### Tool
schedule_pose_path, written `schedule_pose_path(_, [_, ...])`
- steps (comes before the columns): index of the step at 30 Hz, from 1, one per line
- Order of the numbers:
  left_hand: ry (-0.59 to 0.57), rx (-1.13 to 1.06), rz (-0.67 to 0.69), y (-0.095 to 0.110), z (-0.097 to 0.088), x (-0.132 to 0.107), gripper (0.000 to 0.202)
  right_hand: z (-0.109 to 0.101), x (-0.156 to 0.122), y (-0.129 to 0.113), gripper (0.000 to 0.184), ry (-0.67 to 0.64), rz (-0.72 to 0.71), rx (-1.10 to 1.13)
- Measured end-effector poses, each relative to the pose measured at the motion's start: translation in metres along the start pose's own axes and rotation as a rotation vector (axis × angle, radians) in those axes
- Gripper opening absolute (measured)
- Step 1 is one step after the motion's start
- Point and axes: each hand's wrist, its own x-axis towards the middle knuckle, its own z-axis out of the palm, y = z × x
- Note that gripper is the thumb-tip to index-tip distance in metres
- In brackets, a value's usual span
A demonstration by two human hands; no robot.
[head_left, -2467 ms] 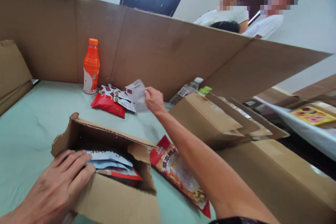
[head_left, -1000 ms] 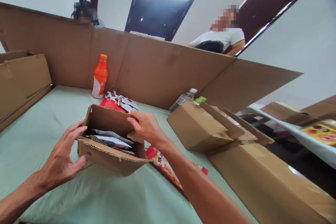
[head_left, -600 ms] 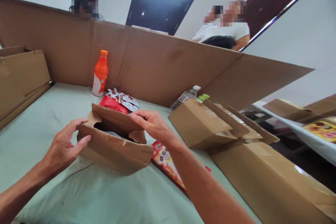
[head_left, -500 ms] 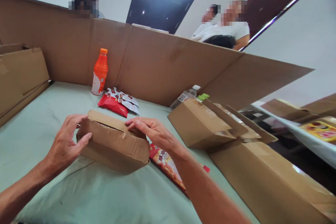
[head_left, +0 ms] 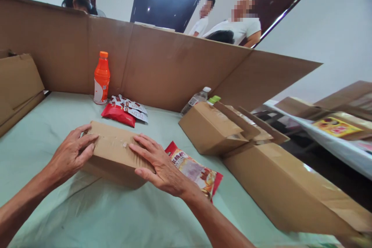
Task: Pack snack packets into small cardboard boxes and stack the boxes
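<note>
A small brown cardboard box rests on the pale green cloth in front of me, its top flaps lying down with a worn seam. My left hand grips the box's left end, fingers over the top edge and thumb at the near corner. My right hand is open, lying across the right part of the lid with fingers apart. Partly behind my right forearm lies a red and tan snack bag. Beyond the box are a red packet and several white sachets. The inside of the box is hidden.
An orange bottle stands by the tall cardboard wall. Open cartons line the right side, a clear bottle behind them. Another carton stands at left. Several people are beyond the wall.
The near flap, raised before, now lies down over the box top. My right hand has flattened onto the lid, and my left fingers have come over its edge. The camera view has shifted slightly.
</note>
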Motion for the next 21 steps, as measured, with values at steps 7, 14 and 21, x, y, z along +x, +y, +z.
schedule_pose_path(7, [0.090, 0.082, 0.240, -0.004, 0.008, -0.010, 0.036, -0.005, 0.003, -0.008, 0.062, -0.041, 0.003, -0.009])
schedule_pose_path(14, [0.137, 0.086, 0.297, -0.018, 0.012, -0.013, 0.032, -0.030, -0.059, 0.053, 0.055, 0.468, 0.483, -0.178])
schedule_pose_path(21, [0.153, 0.101, 0.333, -0.020, 0.020, -0.010, 0.031, -0.017, -0.147, 0.115, 0.094, 0.739, 1.127, 0.213])
